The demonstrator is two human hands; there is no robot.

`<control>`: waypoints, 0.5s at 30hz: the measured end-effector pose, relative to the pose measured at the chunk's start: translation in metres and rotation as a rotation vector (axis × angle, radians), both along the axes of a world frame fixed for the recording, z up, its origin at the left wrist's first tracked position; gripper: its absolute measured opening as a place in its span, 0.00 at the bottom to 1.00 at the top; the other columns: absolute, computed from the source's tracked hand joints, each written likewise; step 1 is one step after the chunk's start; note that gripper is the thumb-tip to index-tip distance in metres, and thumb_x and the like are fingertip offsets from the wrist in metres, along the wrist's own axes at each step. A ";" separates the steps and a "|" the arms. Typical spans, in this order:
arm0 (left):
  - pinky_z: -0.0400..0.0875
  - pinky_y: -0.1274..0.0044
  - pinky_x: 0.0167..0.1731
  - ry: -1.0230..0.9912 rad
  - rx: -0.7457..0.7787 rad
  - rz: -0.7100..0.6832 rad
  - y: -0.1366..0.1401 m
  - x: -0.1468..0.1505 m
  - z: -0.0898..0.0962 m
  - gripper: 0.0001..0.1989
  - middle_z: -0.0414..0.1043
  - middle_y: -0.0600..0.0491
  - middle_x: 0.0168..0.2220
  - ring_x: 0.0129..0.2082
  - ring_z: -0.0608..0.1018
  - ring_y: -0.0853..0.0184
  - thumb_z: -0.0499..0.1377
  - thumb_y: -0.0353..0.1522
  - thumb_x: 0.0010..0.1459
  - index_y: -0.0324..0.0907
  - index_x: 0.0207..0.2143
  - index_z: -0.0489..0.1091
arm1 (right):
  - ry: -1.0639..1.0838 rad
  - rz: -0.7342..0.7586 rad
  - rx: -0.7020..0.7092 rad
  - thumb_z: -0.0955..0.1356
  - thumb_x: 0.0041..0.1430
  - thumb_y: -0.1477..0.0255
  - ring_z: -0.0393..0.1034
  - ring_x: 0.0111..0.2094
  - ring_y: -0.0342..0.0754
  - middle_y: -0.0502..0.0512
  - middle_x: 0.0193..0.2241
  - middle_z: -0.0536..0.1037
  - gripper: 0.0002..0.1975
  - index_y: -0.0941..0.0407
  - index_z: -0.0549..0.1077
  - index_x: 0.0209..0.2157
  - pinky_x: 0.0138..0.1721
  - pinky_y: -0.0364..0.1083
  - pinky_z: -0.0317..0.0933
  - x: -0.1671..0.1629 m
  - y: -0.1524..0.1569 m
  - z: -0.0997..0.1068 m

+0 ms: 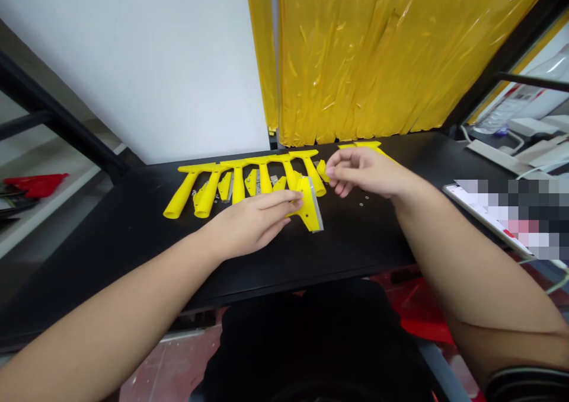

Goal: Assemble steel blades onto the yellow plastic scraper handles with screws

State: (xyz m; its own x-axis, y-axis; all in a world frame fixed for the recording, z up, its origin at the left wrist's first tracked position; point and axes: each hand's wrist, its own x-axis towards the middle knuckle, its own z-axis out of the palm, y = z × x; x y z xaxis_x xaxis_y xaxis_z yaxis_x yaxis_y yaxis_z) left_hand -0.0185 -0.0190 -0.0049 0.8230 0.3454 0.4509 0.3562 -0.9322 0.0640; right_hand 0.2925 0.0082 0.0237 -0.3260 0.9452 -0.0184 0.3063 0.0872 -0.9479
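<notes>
My left hand [260,221] is closed around a yellow scraper [311,203], with its head upright and a grey metal blade edge facing right. To the right of it, my right hand [367,168] hovers above the table with thumb and fingers pinched together. Whatever is between those fingertips, if anything, is too small to make out. Behind my left hand, several yellow scraper handles [180,199] lie in a row, heads toward the back. Small yellow plates [225,187] and bits of metal lie among them. Beneath my right hand are a few tiny metal nuts [363,200].
The black table [128,242] runs back to a white panel [178,64] and a yellow plastic sheet [355,58]. More yellow handles [368,145] lie at the back right. A tablet-like device [493,218] stands right, near cables. Black frame bars flank both sides.
</notes>
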 end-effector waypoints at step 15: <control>0.81 0.66 0.61 0.064 -0.021 0.058 0.001 -0.002 0.001 0.19 0.75 0.46 0.66 0.60 0.83 0.59 0.55 0.29 0.74 0.44 0.62 0.76 | -0.866 -0.023 -0.230 0.78 0.49 0.77 0.83 0.30 0.53 0.53 0.27 0.84 0.07 0.54 0.83 0.32 0.35 0.49 0.77 0.063 0.015 0.000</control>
State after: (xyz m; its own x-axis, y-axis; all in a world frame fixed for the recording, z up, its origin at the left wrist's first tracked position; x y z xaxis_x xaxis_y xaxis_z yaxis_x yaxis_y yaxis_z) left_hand -0.0203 -0.0182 -0.0043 0.8283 0.4025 0.3897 0.4139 -0.9084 0.0587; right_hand 0.3551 0.0236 0.0237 -0.0911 0.8937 -0.4393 0.9216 -0.0915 -0.3771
